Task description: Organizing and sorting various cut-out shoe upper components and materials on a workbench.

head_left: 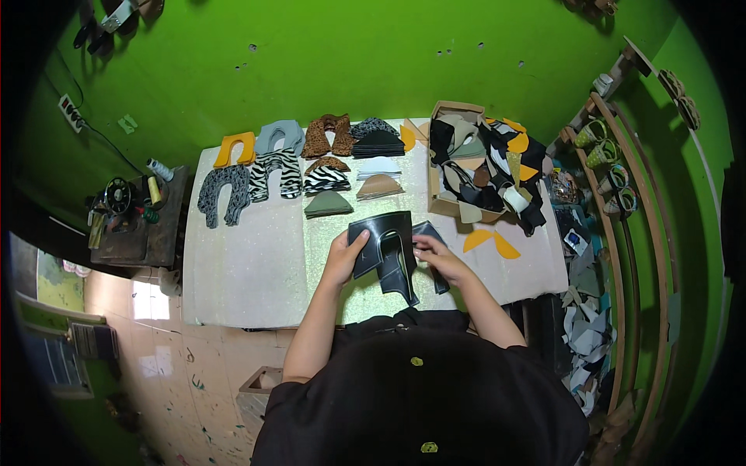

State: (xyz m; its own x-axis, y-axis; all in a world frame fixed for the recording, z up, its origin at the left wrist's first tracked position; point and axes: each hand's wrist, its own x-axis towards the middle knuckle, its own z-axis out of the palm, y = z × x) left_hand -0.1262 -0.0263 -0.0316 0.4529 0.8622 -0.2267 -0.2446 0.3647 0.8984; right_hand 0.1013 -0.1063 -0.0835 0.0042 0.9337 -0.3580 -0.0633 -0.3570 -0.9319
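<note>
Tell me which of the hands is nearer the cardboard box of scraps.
Right. The right hand sits just below the cardboard box, while the left hand is farther left, across the black pieces both hold.

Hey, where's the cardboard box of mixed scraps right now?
In the head view, the cardboard box sits on the table's far right part, just right of the sorted stacks and beyond the right hand.

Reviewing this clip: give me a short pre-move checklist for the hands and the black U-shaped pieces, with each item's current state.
1. Left hand grips the stack of black U-shaped leather pieces: ok.
2. Right hand is on the stack's right edge: ok.
3. Stack lifted off the pale glittery table: cannot tell.
4. Bare table surface beside the left hand: ok.
5. Number of pieces in the stack: cannot tell.
6. Sorted piles of patterned cut pieces lie apart from the hands: ok.
</note>
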